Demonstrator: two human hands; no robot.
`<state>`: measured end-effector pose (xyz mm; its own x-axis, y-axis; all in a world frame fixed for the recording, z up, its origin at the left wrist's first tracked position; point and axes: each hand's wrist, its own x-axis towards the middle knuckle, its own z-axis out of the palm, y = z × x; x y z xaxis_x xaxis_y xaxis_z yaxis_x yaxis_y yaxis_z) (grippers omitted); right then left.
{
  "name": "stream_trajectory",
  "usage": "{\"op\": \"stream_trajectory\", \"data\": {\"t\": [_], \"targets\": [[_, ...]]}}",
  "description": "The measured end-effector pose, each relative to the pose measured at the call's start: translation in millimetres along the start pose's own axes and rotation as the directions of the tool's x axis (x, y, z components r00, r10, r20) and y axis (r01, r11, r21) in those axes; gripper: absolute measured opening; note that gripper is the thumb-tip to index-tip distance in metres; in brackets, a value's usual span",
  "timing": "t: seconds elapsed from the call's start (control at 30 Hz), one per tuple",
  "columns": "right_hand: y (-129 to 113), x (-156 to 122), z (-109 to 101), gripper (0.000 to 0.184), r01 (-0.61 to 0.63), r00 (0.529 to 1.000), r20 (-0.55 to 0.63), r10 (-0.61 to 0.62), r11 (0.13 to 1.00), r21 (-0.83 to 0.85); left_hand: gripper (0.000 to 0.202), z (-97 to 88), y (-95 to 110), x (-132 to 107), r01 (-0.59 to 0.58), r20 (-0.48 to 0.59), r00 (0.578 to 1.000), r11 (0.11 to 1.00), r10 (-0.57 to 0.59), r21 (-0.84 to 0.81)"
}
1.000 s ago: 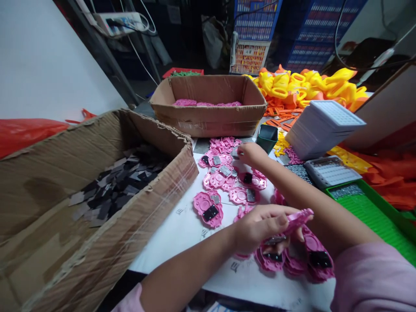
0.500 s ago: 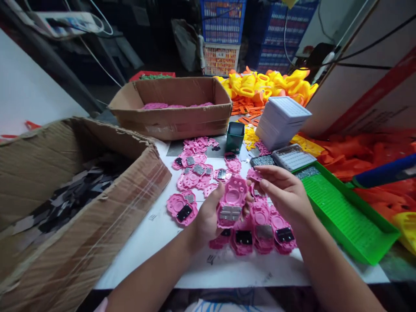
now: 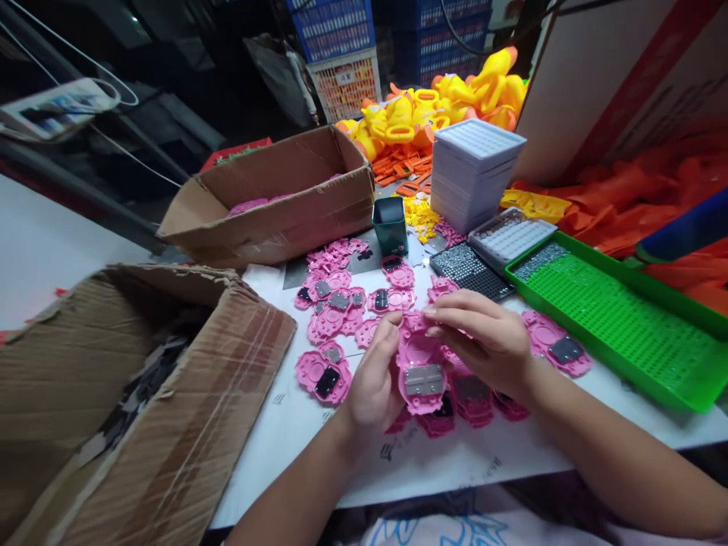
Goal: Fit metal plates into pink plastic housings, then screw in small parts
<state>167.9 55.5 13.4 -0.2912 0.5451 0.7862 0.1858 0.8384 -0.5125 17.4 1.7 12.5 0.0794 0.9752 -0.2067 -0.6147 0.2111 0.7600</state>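
Note:
My left hand (image 3: 376, 379) is closed around the edge of a pink plastic shell (image 3: 419, 353), held above the table with its inside facing up. A grey metal plate (image 3: 424, 380) with small screws sits in the shell's lower half. My right hand (image 3: 483, 337) is closed in a pinch at the shell's upper edge, its fingertips on a small pink plastic piece (image 3: 414, 320) largely hidden by them. Similar pink shells (image 3: 473, 394) with grey or black plates lie beneath my hands. More pink shells (image 3: 324, 375) are spread to the left.
A cardboard box (image 3: 227, 379) of dark flat pieces stands at left, another box (image 3: 296, 227) behind. A dark green cup (image 3: 390, 227), a white tray stack (image 3: 478, 178), a black screw tray (image 3: 469, 271) and a green tray (image 3: 619, 326) line the back and right. Yellow parts (image 3: 432, 110) lie behind.
My right hand has brought the small pink piece from beside the shell to its upper edge. The camera view has turned, revealing a pink shell beside the green tray.

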Motion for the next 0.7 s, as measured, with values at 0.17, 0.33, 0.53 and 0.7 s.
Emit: {"op": "stream_trajectory", "data": {"t": [0.17,0.33,0.53,0.7], "targets": [[2,-4,4,0.023,0.037,0.999,-0.005,-0.037,0.999,0.005,0.017,4.7,0,0,0.026,0.033,0.999,1.0,-0.026,0.015],[6,-2,1,0.022,0.102,0.994,0.032,-0.1,0.992,-0.074,0.016,3.6,1,0,0.01,0.024,1.0,0.999,-0.011,0.05],[8,-3,-2,0.019,0.246,0.966,0.117,-0.231,0.961,-0.13,0.022,-7.7,-3,-1,-0.083,0.066,0.995,0.974,0.07,0.212],[-1,-4,-1,0.018,0.311,0.948,0.12,-0.294,0.935,-0.172,0.027,-12.1,-5,-3,-0.207,0.047,0.978,0.903,0.205,0.377]]}}
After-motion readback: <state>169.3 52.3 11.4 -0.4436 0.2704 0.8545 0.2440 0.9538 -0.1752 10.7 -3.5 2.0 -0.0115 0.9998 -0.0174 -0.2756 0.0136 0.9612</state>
